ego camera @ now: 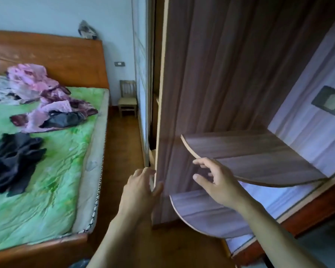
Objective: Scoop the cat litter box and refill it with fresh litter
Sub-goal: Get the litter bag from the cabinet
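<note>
No litter box, scoop or litter shows in the head view. My left hand [141,187] holds the front edge of a tall brown wardrobe side panel [211,84], fingers wrapped behind the edge and thumb on the outer face. My right hand [219,182] hovers with fingers spread and relaxed, just below the rounded corner shelf [255,151] fixed to that panel, holding nothing. A second rounded shelf [205,213] lies lower down, beneath my right forearm.
A wooden bed [52,55] with a green cover and heaps of pink and black clothes fills the left. A narrow strip of wood floor [124,147] runs between bed and wardrobe, ending at a small chair [127,98] by the far wall.
</note>
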`<state>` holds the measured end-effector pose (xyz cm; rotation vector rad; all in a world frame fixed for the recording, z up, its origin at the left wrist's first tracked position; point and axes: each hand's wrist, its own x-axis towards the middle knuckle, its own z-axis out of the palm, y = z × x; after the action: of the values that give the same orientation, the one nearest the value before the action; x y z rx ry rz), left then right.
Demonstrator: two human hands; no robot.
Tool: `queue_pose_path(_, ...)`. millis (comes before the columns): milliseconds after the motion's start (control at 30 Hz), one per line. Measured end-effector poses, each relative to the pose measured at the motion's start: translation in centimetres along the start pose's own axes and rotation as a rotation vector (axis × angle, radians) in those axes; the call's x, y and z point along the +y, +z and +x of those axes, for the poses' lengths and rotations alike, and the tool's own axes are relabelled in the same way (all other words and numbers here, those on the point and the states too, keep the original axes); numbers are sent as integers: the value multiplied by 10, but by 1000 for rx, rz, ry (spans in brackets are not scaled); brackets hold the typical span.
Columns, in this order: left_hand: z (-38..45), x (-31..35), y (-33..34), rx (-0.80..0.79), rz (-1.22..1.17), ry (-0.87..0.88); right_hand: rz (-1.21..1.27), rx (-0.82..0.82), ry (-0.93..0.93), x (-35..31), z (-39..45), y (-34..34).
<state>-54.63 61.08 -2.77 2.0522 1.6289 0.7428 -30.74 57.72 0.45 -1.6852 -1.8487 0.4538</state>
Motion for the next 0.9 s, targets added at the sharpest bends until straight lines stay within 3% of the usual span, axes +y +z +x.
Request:
queue_pose_path(200, -61, -6, -3, 174, 102, -246, 90, -168, -189, 18, -1, 22)
queue_pose_path(433, -166, 37, 23, 344, 101, -589, 213, -390, -383, 27, -40, 18)
queue_pose_path(633, -253, 55, 1, 524, 166, -851, 244, -544, -641, -40, -71, 39)
queue_pose_path(900, -376, 31, -45, 730, 206, -1086, 290, -795, -818, -144, -126, 106)
